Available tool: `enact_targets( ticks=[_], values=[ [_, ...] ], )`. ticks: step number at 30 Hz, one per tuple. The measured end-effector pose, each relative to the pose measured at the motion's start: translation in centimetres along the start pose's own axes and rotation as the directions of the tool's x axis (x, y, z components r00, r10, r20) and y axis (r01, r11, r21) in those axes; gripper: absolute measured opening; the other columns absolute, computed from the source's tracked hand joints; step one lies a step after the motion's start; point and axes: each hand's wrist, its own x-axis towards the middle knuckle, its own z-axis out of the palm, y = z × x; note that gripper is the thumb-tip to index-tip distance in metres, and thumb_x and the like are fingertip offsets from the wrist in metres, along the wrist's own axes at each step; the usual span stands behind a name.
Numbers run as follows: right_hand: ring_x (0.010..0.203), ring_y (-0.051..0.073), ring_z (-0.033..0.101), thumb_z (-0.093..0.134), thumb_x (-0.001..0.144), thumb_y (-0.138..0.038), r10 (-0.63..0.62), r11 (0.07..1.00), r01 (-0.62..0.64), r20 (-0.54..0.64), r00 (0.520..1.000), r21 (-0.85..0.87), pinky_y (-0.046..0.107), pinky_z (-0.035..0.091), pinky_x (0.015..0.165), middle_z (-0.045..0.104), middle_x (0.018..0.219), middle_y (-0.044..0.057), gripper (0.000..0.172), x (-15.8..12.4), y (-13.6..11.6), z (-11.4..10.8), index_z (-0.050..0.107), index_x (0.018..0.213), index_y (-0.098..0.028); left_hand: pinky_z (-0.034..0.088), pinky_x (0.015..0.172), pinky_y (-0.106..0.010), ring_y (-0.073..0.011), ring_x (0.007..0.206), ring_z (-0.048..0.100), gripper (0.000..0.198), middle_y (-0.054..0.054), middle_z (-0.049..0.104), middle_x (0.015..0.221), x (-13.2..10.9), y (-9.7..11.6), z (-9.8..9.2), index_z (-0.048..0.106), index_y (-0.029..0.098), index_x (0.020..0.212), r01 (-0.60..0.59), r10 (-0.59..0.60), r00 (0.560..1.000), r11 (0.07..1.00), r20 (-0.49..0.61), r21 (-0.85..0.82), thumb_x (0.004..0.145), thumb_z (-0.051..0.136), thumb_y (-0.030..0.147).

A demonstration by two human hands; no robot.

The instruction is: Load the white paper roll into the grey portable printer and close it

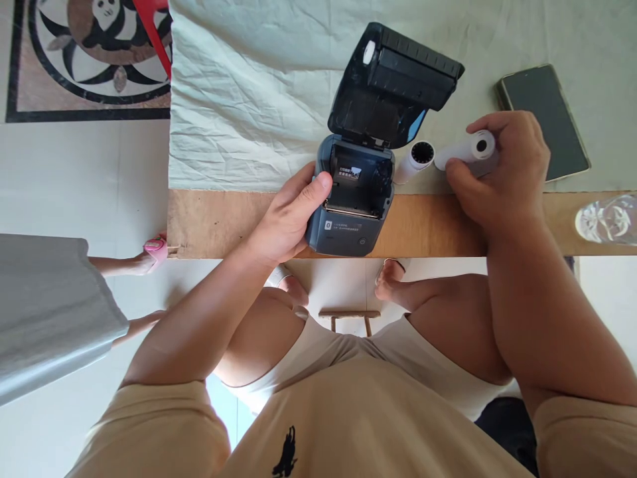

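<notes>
My left hand (298,209) grips the left side of a dark blue label printer (348,232) at the table's front edge, thumb on its rim. The printer's black lid (383,86) is swung up and back, and its paper bay (355,182) shows no roll inside. Just right of the printer stands a white paper roll (409,166) with a black core. My right hand (507,166) is closed around another white paper roll (465,151), lying on its side, with fingers and thumb on either side of it.
A dark phone (547,113) lies on the pale green cloth (249,86) beyond my right hand. A clear glass (607,219) is at the right on the wooden table edge (219,222). Another person's foot in a pink shoe (156,249) shows at left. A red object (154,33) is upper left.
</notes>
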Motion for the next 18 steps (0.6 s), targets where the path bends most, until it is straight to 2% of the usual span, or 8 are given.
enact_targets(
  ticks=[3, 6, 8, 12, 14, 16, 18],
  values=[
    [0.093, 0.025, 0.059, 0.068, 0.068, -0.028, 0.003, 1.0, -0.003, 0.012, 1.0, 0.01, 0.042, 0.047, 0.088, 0.067, 0.099, 0.01, 0.029, 0.1, 0.1, 0.2, 0.065, 0.097, -0.026, 0.057, 0.065, -0.023, -0.025, 0.108, 0.073, 0.03, -0.004, 0.074, 0.099, 0.0, 0.0, 0.0, 0.071, 0.021, 0.1, -0.001, 0.001, 1.0, 1.0, -0.004, 0.018, 0.096, 0.058, 0.047],
    [0.089, 0.023, 0.06, 0.074, 0.07, -0.037, -0.008, 1.0, 0.007, 0.017, 1.0, 0.028, 0.041, 0.048, 0.085, 0.069, 0.095, 0.01, 0.028, 0.2, 0.1, 0.5, 0.068, 0.095, -0.024, 0.06, 0.072, -0.025, -0.0248, 0.108, 0.073, 0.029, -0.004, 0.074, 0.096, 0.0, 0.0, -0.1, 0.071, 0.02, 0.101, -0.008, 0.008, 1.0, 1.0, 0.02, -0.002, 0.096, 0.059, 0.047],
    [0.088, 0.022, 0.061, 0.075, 0.069, -0.035, -0.008, 1.0, 0.009, -0.019, 1.0, 0.025, 0.04, 0.049, 0.084, 0.069, 0.094, 0.009, 0.03, 0.3, 0.3, 0.6, 0.07, 0.096, -0.023, 0.06, 0.071, -0.023, -0.024, 0.106, 0.074, 0.03, -0.004, 0.074, 0.093, 0.1, -0.1, -0.2, 0.071, 0.019, 0.101, -0.018, 0.019, 0.999, 1.0, 0.033, -0.025, 0.096, 0.06, 0.046],
    [0.086, 0.017, 0.06, 0.078, 0.059, -0.027, -0.071, 0.99, 0.092, -0.18, 0.981, 0.112, 0.032, 0.049, 0.071, 0.065, 0.103, 0.006, 0.059, 0.3, 0.0, 0.0, 0.063, 0.116, -0.021, 0.058, 0.065, -0.021, -0.0225, 0.102, 0.075, 0.03, -0.003, 0.073, 0.088, 0.2, -0.2, -0.4, 0.071, 0.018, 0.102, -0.044, 0.046, 0.997, 0.998, 0.06, -0.036, 0.096, 0.06, 0.045],
    [0.087, 0.014, 0.059, 0.074, 0.06, -0.027, -0.106, 0.954, 0.172, -0.26, 0.96, 0.245, 0.025, 0.042, 0.059, 0.059, 0.113, 0.005, 0.067, 0.2, -1.0, -0.8, 0.058, 0.125, -0.024, 0.058, 0.066, -0.021, -0.0222, 0.099, 0.075, 0.029, -0.003, 0.072, 0.086, 0.2, -0.3, -0.5, 0.071, 0.018, 0.102, -0.046, 0.049, 0.996, 0.998, 0.076, -0.038, 0.097, 0.06, 0.044],
    [0.092, 0.013, 0.058, 0.07, 0.067, -0.026, -0.1, 0.9, 0.218, -0.307, 0.946, 0.377, 0.022, 0.036, 0.054, 0.057, 0.118, 0.004, 0.061, 0.0, -2.8, -1.8, 0.058, 0.126, -0.026, 0.057, 0.065, -0.023, -0.0217, 0.095, 0.075, 0.028, -0.003, 0.071, 0.084, 0.3, -0.3, -0.6, 0.07, 0.017, 0.101, -0.038, 0.042, 0.996, 0.998, 0.082, -0.042, 0.097, 0.059, 0.043],
    [0.099, 0.017, 0.06, 0.073, 0.072, -0.031, -0.037, 0.898, 0.161, -0.294, 0.955, 0.41, 0.027, 0.046, 0.062, 0.061, 0.118, 0.006, 0.048, -0.4, -5.1, -2.5, 0.064, 0.118, -0.023, 0.055, 0.064, -0.024, -0.0209, 0.089, 0.075, 0.028, -0.002, 0.069, 0.081, 0.3, -0.4, -0.7, 0.07, 0.018, 0.1, -0.032, 0.035, 0.996, 0.999, 0.076, -0.037, 0.098, 0.059, 0.043]
  ],
)
